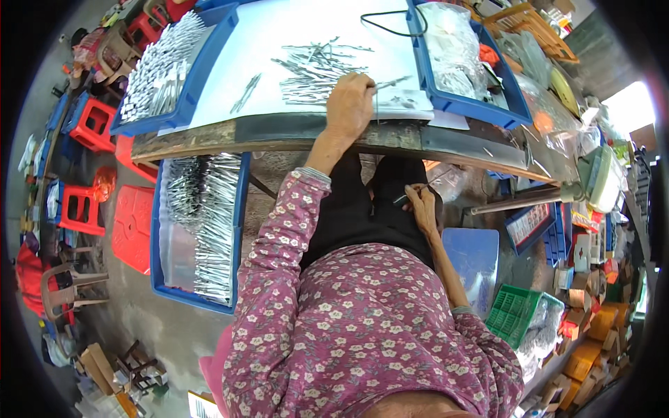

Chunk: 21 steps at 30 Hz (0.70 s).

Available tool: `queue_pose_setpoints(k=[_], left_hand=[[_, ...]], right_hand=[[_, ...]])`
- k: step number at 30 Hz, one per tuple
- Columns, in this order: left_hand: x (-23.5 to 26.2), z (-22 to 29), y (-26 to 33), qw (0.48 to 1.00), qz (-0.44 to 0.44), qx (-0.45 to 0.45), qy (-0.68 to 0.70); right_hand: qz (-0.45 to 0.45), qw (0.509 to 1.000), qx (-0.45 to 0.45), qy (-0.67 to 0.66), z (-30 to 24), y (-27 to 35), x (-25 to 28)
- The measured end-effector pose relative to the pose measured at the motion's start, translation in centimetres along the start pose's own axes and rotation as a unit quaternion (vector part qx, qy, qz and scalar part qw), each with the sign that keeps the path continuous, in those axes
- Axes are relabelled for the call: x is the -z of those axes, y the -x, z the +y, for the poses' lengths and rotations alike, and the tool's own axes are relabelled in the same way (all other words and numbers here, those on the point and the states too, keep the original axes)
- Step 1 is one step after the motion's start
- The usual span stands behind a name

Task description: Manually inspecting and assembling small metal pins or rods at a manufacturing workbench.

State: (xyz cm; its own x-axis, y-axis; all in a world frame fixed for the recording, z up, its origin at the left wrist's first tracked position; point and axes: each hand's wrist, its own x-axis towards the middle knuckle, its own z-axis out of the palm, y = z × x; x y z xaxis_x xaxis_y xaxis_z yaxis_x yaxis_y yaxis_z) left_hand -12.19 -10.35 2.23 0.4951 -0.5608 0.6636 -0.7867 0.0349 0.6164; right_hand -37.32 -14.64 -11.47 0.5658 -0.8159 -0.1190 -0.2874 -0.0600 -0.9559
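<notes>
My left hand (350, 101) is over the white table top (230, 42) near its front edge, fingers curled down and pinched. A thin metal rod (377, 106) seems to stick out at the fingertips; the grip itself is partly hidden. Just beyond the hand lies a loose pile of thin silvery metal rods (313, 70). A few similar rods (246, 93) lie apart to the left, and another piece (394, 82) lies to the right. Low over my lap, my right hand (421, 205) is closed around a small dark object (401, 200), too small to name.
Blue trays flank the work area: one (202, 66) with bundled white-tipped rods, another (512, 115) with plastic bags. Below the table edge, a blue bin (240, 230) holds many metal rods. Red stools (131, 230) stand left; a green crate (512, 313) is right. A black loop (394, 12) lies far back.
</notes>
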Motion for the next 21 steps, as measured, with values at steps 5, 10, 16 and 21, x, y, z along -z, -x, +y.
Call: queue_pose_setpoints(k=[5,10,16,21], left_hand=[[6.2,-5.5,0.0,0.989,0.068,0.045,-0.124],[10.7,-10.4,1.3,0.944,0.042,0.135,-0.299],[11.4,-12.4,1.1,0.907,-0.005,0.192,-0.374],[11.5,-12.5,0.8,0.901,0.003,0.202,-0.384]], right_hand=[[0.003,1.0,-0.006,-0.009,-0.5,0.0,0.0],[-0.001,1.0,0.013,0.006,-0.6,-0.2,-0.2],[0.003,1.0,-0.003,0.003,-0.3,-0.3,-0.1],[0.002,1.0,0.007,0.006,-0.5,-0.3,-0.3]])
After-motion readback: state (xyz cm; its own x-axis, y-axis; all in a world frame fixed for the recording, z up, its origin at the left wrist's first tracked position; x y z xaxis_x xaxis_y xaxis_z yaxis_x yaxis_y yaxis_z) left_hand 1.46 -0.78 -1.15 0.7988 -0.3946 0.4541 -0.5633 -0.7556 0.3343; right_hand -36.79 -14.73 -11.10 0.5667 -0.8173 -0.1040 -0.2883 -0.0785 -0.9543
